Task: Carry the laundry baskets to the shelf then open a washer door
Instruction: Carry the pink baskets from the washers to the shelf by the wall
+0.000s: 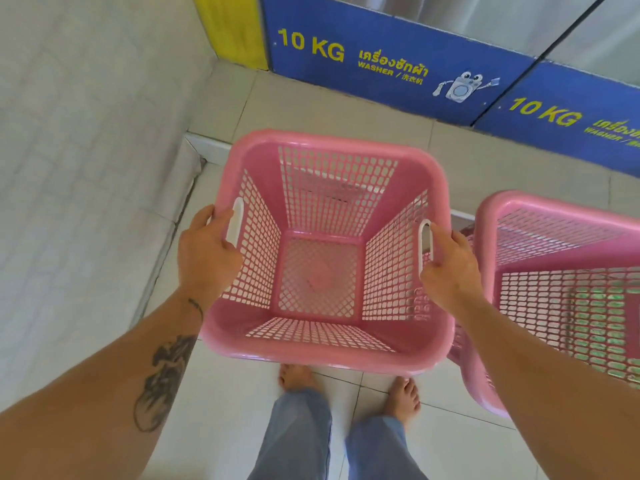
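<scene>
An empty pink mesh laundry basket (322,337) hangs in front of me above the tiled floor, seen from straight above. My left hand (207,258) grips its left rim at the white handle slot. My right hand (450,271) grips the right rim at the other slot. A second pink basket (554,237) stands at the right, touching or nearly touching the first; green shows through its mesh. Blue washer base panels (381,64) marked "10 KG WASHER" run along the top, with steel washer fronts above. No washer door is in view.
A white tiled wall (69,168) closes off the left side, with a low white ledge (207,143) at its foot. A yellow panel (232,29) stands in the far corner. My bare feet (298,375) are on the pale floor tiles under the basket.
</scene>
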